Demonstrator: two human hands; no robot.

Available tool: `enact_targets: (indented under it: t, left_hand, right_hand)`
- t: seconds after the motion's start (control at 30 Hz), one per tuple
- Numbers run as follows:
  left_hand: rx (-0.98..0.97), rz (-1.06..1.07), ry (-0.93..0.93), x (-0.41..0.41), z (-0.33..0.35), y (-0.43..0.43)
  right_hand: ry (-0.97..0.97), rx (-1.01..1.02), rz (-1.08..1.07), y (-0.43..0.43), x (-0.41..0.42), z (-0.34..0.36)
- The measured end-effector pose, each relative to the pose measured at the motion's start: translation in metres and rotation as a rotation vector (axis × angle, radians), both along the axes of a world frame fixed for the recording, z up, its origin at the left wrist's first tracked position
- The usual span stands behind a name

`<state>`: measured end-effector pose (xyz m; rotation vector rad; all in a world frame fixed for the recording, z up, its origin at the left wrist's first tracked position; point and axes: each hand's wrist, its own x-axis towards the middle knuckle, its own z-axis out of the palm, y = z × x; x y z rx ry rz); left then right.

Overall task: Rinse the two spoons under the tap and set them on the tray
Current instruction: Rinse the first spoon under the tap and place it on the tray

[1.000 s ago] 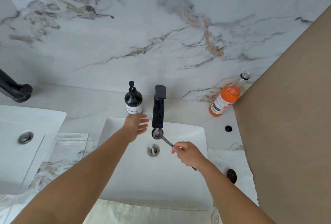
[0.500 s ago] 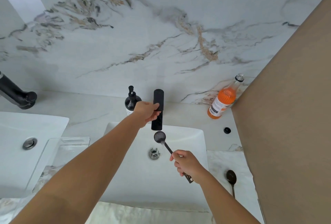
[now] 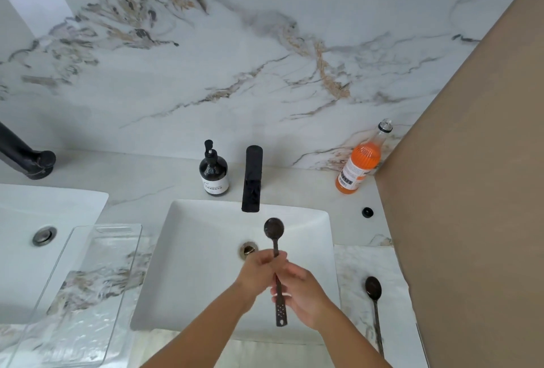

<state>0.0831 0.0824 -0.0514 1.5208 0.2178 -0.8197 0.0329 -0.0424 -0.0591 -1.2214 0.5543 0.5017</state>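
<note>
A dark spoon [image 3: 274,230] is held bowl-up over the white sink [image 3: 188,264], just below and in front of the black tap [image 3: 252,182]. My left hand [image 3: 260,272] grips its handle close under the bowl. My right hand [image 3: 304,294] holds the handle lower down, fingers curled loosely around it, and the perforated handle end sticks out below. I see no water running from the tap. A second dark spoon [image 3: 374,289] lies on the counter to the right of the sink. The clear glass tray [image 3: 88,294] lies left of the sink with nothing on it.
A dark soap pump bottle [image 3: 214,175] stands left of the tap. An orange drink bottle [image 3: 360,161] leans by the brown wall on the right, with a small black cap [image 3: 367,212] below it. A second sink [image 3: 35,238] and black tap [image 3: 26,155] sit at far left.
My left hand has left the tap handle and come down onto the spoon's handle. The spoon has turned upright and moved slightly towards me, with the right hand lower on it.
</note>
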Motion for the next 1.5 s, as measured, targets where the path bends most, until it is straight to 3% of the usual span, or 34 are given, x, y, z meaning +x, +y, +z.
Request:
enact_targets:
  t: [0.13, 0.23, 0.3, 0.37, 0.5, 0.6, 0.67, 0.77, 0.93, 1.03, 1.23, 1.33, 1.43, 1.5]
  left_hand:
    - [0.096, 0.011, -0.248, 0.009, 0.004, -0.006]
    - [0.335, -0.106, -0.638, 0.021, 0.009, -0.002]
    - [0.443, -0.187, -0.875, 0.03, 0.011, 0.005]
    - [0.457, -0.245, -0.961, 0.036, 0.013, 0.008]
    - [0.296, -0.233, -0.68, 0.041, 0.018, 0.014]
    - [0.326, -0.384, -0.884, 0.04, 0.019, 0.024]
    - [0.38, -0.317, -1.021, 0.036, 0.017, 0.027]
    - [0.316, -0.181, -0.961, 0.028, 0.01, 0.023]
    - [0.277, -0.33, -0.757, 0.025, 0.007, 0.019]
    - [0.261, -0.285, -0.618, 0.025, 0.01, 0.018]
    - [0.11, -0.083, -0.59, 0.012, 0.023, 0.027]
    - [0.143, -0.044, -0.736, 0.013, 0.032, 0.032]
    - [0.217, -0.093, -0.805, 0.019, 0.031, 0.04]
    - [0.154, -0.114, -0.62, 0.016, 0.036, 0.037]
  right_hand:
    - [-0.052, -0.237, 0.03, -0.006, 0.01, 0.006]
    - [-0.12, -0.478, 0.073, -0.013, 0.025, 0.014]
    - [-0.123, -0.505, 0.045, -0.017, 0.032, 0.018]
    - [-0.181, -0.442, 0.003, -0.02, 0.036, 0.022]
    - [-0.247, -0.279, -0.034, -0.022, 0.039, 0.028]
    - [-0.239, -0.265, -0.003, -0.021, 0.036, 0.029]
    - [-0.262, -0.267, 0.013, -0.019, 0.035, 0.03]
    - [-0.29, -0.306, -0.029, -0.015, 0.035, 0.032]
    - [-0.349, -0.309, -0.105, -0.018, 0.029, 0.033]
    - [-0.368, -0.313, -0.134, -0.015, 0.027, 0.037]
    - [-0.58, -0.581, -0.096, 0.002, 0.031, 0.049]
    - [-0.714, -0.726, -0.045, 0.01, 0.035, 0.056]
    - [-0.668, -0.726, -0.017, 0.013, 0.033, 0.058]
    - [-0.517, -0.556, -0.077, 0.01, 0.034, 0.061]
